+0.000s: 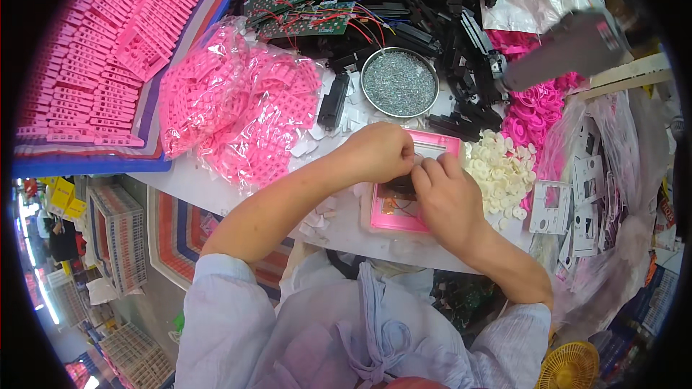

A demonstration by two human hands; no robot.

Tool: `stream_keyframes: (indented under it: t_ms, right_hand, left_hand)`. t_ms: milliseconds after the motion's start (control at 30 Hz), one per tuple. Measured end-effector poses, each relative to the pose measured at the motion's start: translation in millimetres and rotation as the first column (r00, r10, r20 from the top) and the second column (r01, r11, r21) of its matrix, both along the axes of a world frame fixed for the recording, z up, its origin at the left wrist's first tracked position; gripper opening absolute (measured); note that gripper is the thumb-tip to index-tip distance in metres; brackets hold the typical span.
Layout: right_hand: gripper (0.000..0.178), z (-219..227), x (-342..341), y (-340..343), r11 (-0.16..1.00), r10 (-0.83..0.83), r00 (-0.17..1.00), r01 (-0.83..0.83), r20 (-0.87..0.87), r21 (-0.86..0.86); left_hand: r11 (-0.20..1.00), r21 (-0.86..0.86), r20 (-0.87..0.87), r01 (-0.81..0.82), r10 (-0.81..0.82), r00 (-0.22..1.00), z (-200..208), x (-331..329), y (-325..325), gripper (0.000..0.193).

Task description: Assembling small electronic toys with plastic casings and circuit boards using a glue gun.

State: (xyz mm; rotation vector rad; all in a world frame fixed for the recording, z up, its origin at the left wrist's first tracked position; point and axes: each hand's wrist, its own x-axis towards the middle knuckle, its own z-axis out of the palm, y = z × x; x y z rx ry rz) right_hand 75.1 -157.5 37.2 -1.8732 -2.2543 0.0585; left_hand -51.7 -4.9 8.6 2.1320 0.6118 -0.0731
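A pink rectangular plastic casing (398, 224) lies on the table in front of me, with a dark round part (401, 186) and thin wires inside it. My left hand (382, 150) is closed above its upper left part, fingertips pinched together. Bent over the casing's right side is my right hand (448, 198), its fingers curled in and meeting the left fingertips. Whatever is between the fingers is too small or hidden to make out.
Beyond the casing stands a round metal dish (400, 82) of small screws. Cream plastic discs (501, 173) are heaped to the right. Bagged pink keypads (245, 108) and a blue-edged tray of pink parts (90, 50) sit left. Wired green circuit boards (306, 21) and black parts (461, 50) lie behind; a grey tool (569, 47) hangs right.
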Motion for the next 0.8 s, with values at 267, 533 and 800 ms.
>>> stream_keyframes:
  t_ms: [267,533,800]
  right_hand:
    - [0.046,11.4,5.5,-9.1,0.999,-0.042,0.995,0.041,-0.088,-0.003]
    - [0.052,39.7,119.6,-15.9,0.4,0.152,0.796,0.492,-0.585,0.773]
    - [0.053,68.7,108.4,49.8,0.979,0.107,0.238,0.146,-0.965,0.144]
  left_hand:
    - [0.993,-0.063,-0.124,0.104,-0.112,0.986,10.5,15.1,13.6,0.02]
    - [0.718,0.648,0.108,-0.256,0.246,0.963,-3.5,54.5,55.5,0.018]
    - [0.712,0.684,0.075,-0.161,0.151,0.986,-24.2,57.3,62.2,0.019]
